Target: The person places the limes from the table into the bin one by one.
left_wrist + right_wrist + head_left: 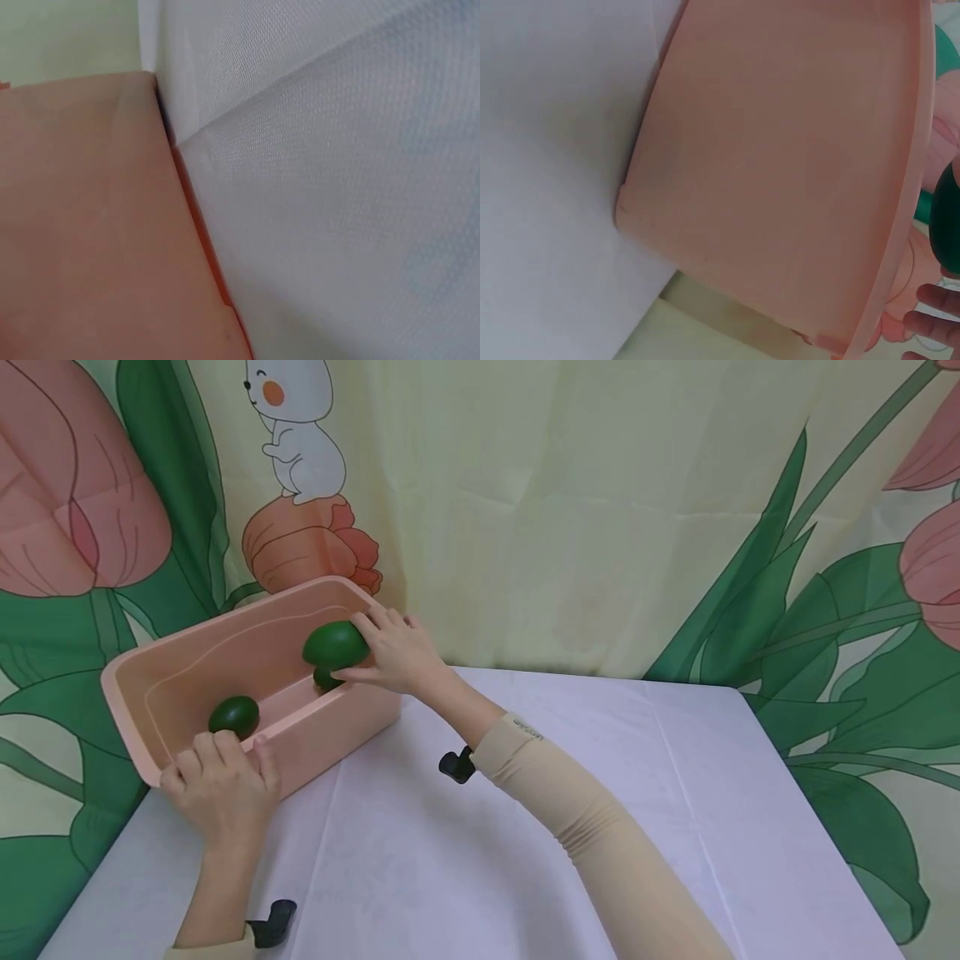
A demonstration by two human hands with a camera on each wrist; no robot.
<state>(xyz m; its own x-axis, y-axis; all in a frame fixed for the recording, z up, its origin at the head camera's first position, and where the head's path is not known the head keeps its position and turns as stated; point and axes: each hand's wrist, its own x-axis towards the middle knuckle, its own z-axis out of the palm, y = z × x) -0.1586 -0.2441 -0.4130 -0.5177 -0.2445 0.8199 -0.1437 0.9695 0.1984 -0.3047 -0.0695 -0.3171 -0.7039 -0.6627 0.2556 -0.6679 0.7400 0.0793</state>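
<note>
- Pink tub [360, 714]: oblong, plastic, open on top; stands on the white tablecloth [525, 827] at the table's far left corner, one short end against the flowered backdrop [585, 510]. Everything below is placed against this tub.
- Right hand [393, 652]: reaches over the tub's right end, above the rim. Fingers and thumb are curled round an avocado, grasping it.
- Held avocado [335, 644]: dark green, smooth, egg-shaped; raised above the tub's right end, at about rim height, not touching the floor of the tub. In the right wrist view only a green edge [946, 217] shows past the rim, with fingertips [937, 300] just below it.
- Second avocado [326, 677]: lies inside the tub at its right end, directly under the held one and mostly hidden by it.
- Third avocado [234, 715]: lies inside the tub toward the left end, close to the near wall.
- Left hand [221, 781]: on the tub's near left corner, fingers bent over the rim, gripping the wall. The left wrist view shows only the tub's outer wall [90, 225] meeting the cloth.
- Beige sleeve [570, 810]: covers the right forearm, which stretches across the cloth to the right of the tub.
- Black wrist mounts [456, 766]: one under each forearm, near side of the tub.
</note>
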